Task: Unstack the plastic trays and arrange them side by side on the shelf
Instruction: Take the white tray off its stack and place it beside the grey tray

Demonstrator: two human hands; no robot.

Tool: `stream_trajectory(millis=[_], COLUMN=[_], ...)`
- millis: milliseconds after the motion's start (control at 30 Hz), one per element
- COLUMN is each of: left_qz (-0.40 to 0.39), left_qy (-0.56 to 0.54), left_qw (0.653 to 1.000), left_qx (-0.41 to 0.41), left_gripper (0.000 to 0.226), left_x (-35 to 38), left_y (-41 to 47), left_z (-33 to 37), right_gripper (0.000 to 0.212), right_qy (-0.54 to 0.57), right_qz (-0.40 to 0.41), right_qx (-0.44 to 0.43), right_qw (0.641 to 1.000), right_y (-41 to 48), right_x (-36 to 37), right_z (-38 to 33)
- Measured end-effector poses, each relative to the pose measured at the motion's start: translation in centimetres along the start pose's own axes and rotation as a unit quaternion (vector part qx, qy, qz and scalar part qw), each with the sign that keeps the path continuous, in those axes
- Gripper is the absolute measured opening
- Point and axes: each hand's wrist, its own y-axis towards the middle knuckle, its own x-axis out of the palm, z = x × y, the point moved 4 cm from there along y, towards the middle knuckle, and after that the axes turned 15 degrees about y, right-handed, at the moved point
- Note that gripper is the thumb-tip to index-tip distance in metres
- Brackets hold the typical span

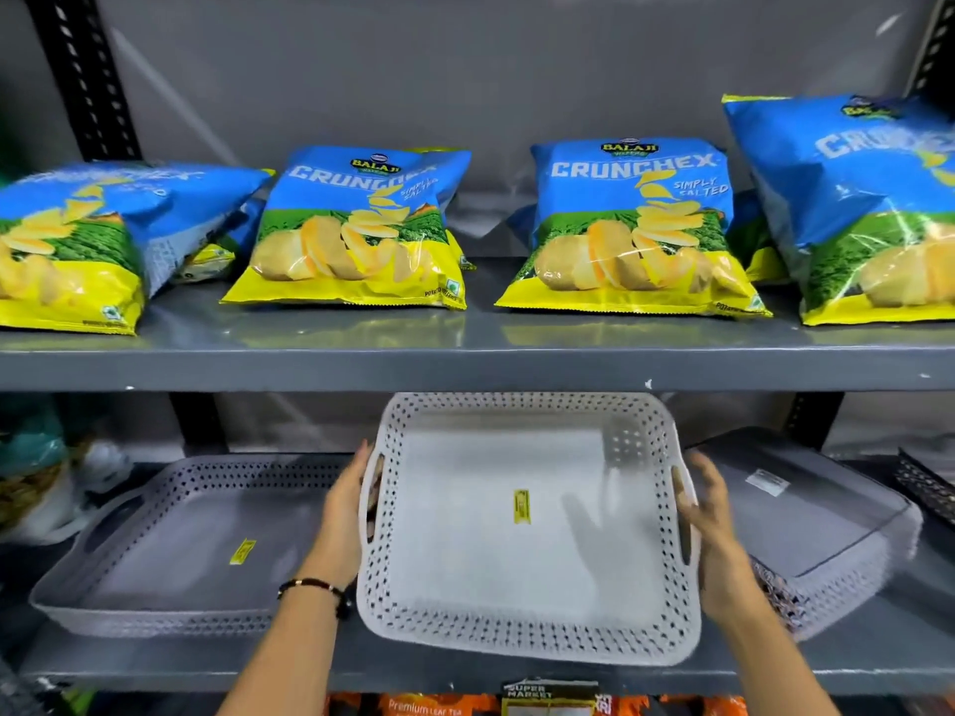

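Note:
A white perforated plastic tray [517, 555] with a yellow sticker is held over the middle of the lower shelf [465, 669], tilted a little toward me. My left hand [345, 501] grips its left handle, fingers hooked through the slot. My right hand [705, 514] holds its right handle side, fingers spread along the rim. A grey tray [170, 565] lies flat on the shelf at the left. At the right a grey upside-down tray [821, 524] rests on a stack of perforated trays.
The upper shelf [465, 361] just above carries several blue and yellow chip bags [356, 230]. Black slotted uprights [82, 74] stand at the sides. Packets [31, 483] fill the far left; orange tea packs [429, 707] sit below.

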Motion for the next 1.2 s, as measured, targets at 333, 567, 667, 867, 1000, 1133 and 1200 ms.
stream_trajectory(millis=[333,567,667,867,1000,1133,1200], left_qz=[-0.004,-0.010,-0.028,-0.036,-0.029,-0.025,-0.022], left_qy=[0.173,0.186,0.195,0.205,0.223,0.236,0.248], left_qw=[0.976,0.974,0.974,0.971,0.966,0.963,0.960], left_qx=[-0.132,-0.125,-0.110,-0.114,-0.127,-0.127,-0.130], left_gripper=[0.066,0.062,0.064,0.073,0.052,0.051,0.050], left_x=[-2.2,-1.6,-1.3,-1.3,-1.8,-2.2,-2.2], left_y=[5.0,5.9,6.7,7.8,8.5,9.1,9.2], left_z=[-4.2,-5.5,-5.7,-6.0,-6.5,-6.8,-6.8], right_gripper=[0.068,0.080,0.083,0.081,0.084,0.084,0.082], right_qy=[-0.067,-0.110,-0.129,-0.081,-0.091,-0.082,-0.079], right_qz=[0.007,0.070,0.095,0.107,0.110,0.135,0.148], right_qx=[0.141,0.152,0.137,0.135,0.142,0.148,0.148], right_qw=[0.988,0.980,0.978,0.982,0.979,0.976,0.975], right_y=[3.5,4.6,4.8,5.3,5.3,5.0,4.9], right_x=[0.5,-0.8,-1.6,-2.1,-2.5,-2.5,-2.5], right_z=[3.3,5.2,5.8,7.1,8.1,8.5,8.6])
